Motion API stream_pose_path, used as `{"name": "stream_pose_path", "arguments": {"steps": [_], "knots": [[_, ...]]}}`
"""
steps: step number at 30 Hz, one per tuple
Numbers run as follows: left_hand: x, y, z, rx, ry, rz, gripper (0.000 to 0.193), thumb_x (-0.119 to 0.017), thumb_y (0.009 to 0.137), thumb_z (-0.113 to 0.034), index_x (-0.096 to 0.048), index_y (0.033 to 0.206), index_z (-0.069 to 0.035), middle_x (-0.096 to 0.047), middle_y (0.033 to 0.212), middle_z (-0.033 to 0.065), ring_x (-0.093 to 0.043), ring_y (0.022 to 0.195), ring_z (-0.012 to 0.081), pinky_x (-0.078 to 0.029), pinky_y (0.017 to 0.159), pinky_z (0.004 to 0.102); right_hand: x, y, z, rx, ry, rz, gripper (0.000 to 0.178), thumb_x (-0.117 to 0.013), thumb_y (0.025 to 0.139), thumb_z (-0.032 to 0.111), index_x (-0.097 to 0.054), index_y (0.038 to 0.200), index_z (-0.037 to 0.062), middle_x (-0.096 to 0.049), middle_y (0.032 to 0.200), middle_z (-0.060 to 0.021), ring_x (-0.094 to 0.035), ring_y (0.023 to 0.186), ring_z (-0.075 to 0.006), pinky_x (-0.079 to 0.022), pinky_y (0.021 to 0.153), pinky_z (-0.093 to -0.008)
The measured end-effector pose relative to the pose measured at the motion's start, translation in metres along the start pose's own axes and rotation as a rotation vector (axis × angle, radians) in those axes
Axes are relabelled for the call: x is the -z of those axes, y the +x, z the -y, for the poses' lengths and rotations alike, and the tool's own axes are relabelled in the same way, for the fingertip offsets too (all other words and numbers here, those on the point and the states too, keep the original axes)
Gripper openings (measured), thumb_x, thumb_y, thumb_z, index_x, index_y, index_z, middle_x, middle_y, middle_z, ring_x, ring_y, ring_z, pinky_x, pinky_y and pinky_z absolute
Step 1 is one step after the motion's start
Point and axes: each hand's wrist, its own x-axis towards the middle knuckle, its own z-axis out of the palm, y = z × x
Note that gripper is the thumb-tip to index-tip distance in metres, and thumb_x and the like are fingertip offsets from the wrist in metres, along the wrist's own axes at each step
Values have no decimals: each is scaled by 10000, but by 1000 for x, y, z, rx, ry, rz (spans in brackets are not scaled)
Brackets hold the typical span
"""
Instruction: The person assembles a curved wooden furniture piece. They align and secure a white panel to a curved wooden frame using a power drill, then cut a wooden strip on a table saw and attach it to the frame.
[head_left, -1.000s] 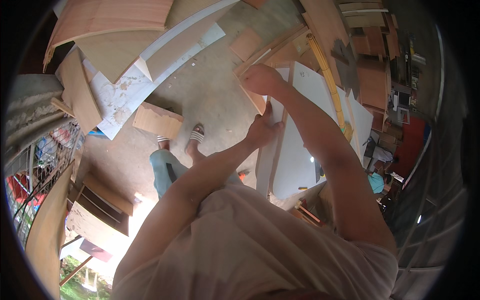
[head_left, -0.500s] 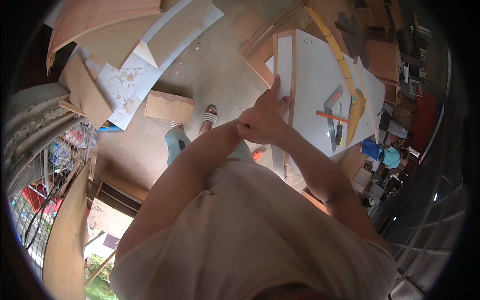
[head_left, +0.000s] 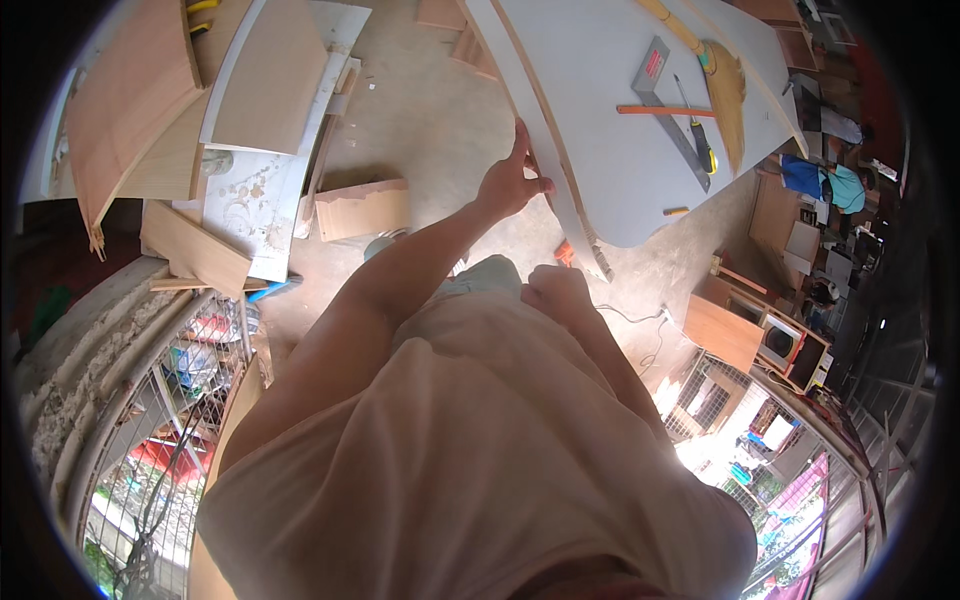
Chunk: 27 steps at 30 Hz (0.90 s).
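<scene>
My left hand [head_left: 510, 187] is at the near-left edge of a large white board [head_left: 625, 190] with wooden edging. Its thumb lies over the edge and the index finger points along it; the other fingers are partly hidden. Close to my lap, my right hand [head_left: 560, 293] is curled into a fist, and whatever it may hold is hidden. On the board lie a metal square [head_left: 672, 125], a flat orange strip [head_left: 660, 110], a screwdriver [head_left: 704, 148] with a yellow and black handle, a small orange piece [head_left: 675, 211] and a straw broom [head_left: 725, 95].
An orange tool [head_left: 565, 252] sits on the floor under the board's near corner. Wood panels [head_left: 265, 85] are stacked at left, by a wooden box-like piece [head_left: 362, 208]. A cable [head_left: 645, 318] trails across the floor at right. A person in a turquoise shirt [head_left: 847, 188] is far right.
My right hand has left its place beside my left hand and dropped back near my lap. The view has turned, and my left hand remains at the board's edge.
</scene>
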Motion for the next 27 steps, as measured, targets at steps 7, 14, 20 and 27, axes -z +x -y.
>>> {"name": "stream_pose_path", "arguments": {"steps": [7, 14, 20, 27], "knots": [[10, 11, 10, -19, 290, -143, 991, -726, 847, -327, -72, 1560, -114, -707, 1094, 90, -671, 989, 301, -520, 852, 401, 18, 102, 1, 81, -412, 321, 239, -524, 827, 220, -738, 785, 120, -711, 799, -90, -699, 772, -280, -540, 691, -433], [63, 54, -7, -21, 175, -318, 1052, -769, 790, -285, -74, 1553, -80, -729, 1028, 92, -679, 973, 273, -522, 849, 378, 6, 124, 27, 197, -509, 380, 240, -525, 809, 200, -754, 830, 132, -725, 835, -93, -707, 799, -275, -541, 698, -437], [68, 70, 2, -7, -48, -151, 1054, -766, 802, -192, -34, 1549, -64, -728, 984, 146, -678, 996, 258, -505, 867, 351, 18, 173, 17, 163, -515, 362, 236, -524, 800, 211, -734, 790, 102, -706, 798, -110, -695, 775, -286, -538, 696, -442], [65, 73, 1, -14, -87, -150, 751, -713, 840, -153, -308, 1452, 9, -728, 925, 165, -689, 860, 244, -507, 786, 343, 35, 171, 17, 93, -542, 430, 241, -535, 813, 208, -744, 820, 87, -718, 823, -107, -700, 802, -294, -536, 687, -457]]}}
